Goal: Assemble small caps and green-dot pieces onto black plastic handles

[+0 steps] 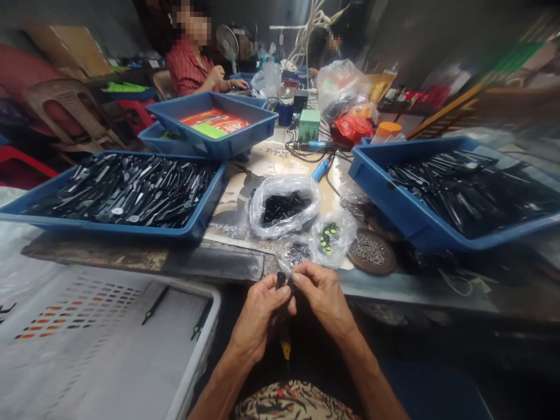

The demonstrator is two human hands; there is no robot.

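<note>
Left hand [258, 318] and right hand [322, 294] sit close together at lower centre, just off the edge of the counter [144, 259], both pinching a small black plastic part [280, 280] in a narrow grip. A yellow-tipped dark piece [285, 349] shows below the hands; its link to the part cannot be told.

Nearest the hands, on the counter: a small clear bag of dark pieces [294, 252], a clear bag of black-and-green parts [330, 239] and a larger clear bag of black parts [283, 207]. Right of these, a round brown dish [371, 252] holds small metal rings.

A blue tray [109, 230] at centre left and a blue tray [420, 219] at right are both heaped with black plastic pieces. Lower left, a white perforated crate [196, 326] holds two long black pieces. Upper left, a co-worker in a red striped shirt [188, 70] sits behind stacked blue trays [210, 111]. A blue-handled tool [310, 144] lies on the counter, upper centre.
</note>
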